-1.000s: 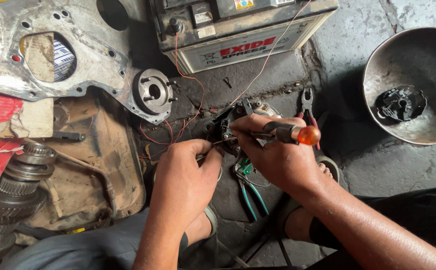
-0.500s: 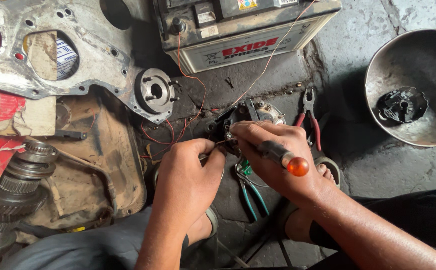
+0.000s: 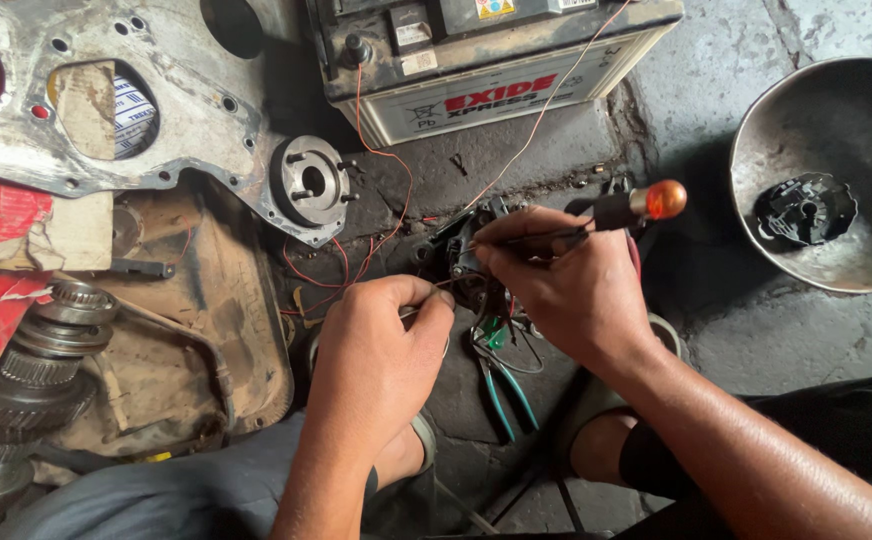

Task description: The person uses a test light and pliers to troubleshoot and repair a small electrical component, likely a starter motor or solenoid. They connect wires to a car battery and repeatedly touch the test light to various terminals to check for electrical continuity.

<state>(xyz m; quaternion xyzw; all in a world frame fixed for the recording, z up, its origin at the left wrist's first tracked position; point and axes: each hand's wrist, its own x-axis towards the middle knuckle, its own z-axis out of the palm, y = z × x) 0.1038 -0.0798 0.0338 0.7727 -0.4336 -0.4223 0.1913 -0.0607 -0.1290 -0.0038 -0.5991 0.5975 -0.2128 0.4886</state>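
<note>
- Right hand [image 3: 571, 290]: fingers curled shut round a screwdriver [image 3: 611, 212] with a dark shaft and orange end knob; the knob juts out to the right, past the knuckles.
- Left hand [image 3: 381, 350]: thumb and forefinger pinched on a thin wire [image 3: 444, 287], other fingers folded in.
- Small dark electrical part [image 3: 464, 262] sits between the two sets of fingertips, touching the right ones.
- Green-handled pliers [image 3: 504, 395] lie just below the right-hand fingers.
- Battery [image 3: 486, 60] well beyond both hands; red wires [image 3: 381, 215] run from it toward the fingers.
- Metal bowl [image 3: 831, 160] far right.
</note>
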